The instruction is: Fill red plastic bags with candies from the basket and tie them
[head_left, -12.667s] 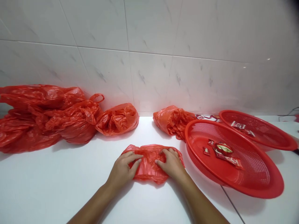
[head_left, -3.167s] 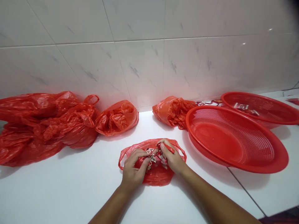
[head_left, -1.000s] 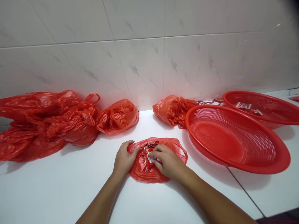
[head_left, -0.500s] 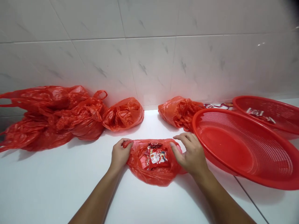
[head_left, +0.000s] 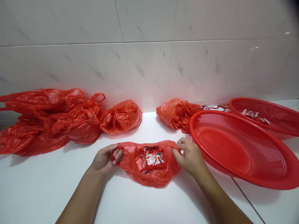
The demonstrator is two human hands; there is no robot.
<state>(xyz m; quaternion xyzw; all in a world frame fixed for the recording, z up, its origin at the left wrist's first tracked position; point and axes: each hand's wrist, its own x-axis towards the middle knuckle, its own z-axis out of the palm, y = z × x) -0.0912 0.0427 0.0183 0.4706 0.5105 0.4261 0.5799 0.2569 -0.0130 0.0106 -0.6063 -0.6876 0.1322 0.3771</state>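
Observation:
In front of me a red plastic bag (head_left: 151, 181) lies on the white surface with its mouth spread wide. Several small wrapped packets show inside it, and the top one is a red and white packet (head_left: 154, 158) with a cartoon figure. My left hand (head_left: 106, 158) is closed on the bag's left rim, fingers curled round the film. At the right rim, my right hand (head_left: 189, 155) pinches the plastic between thumb and fingers. The bag's underside is hidden.
Along the tiled wall sit a heap of filled red bags (head_left: 51, 124), a single bunched bag (head_left: 122, 116) and another bunched bag (head_left: 177, 114). To the right, a large red mesh basket (head_left: 224, 146) overlaps a second red basket (head_left: 280, 116) holding a few packets.
My left hand has moved left, drawing the rim outward. My right hand has gone from spread fingers to a pinch on the right rim. The bag's mouth is stretched wider.

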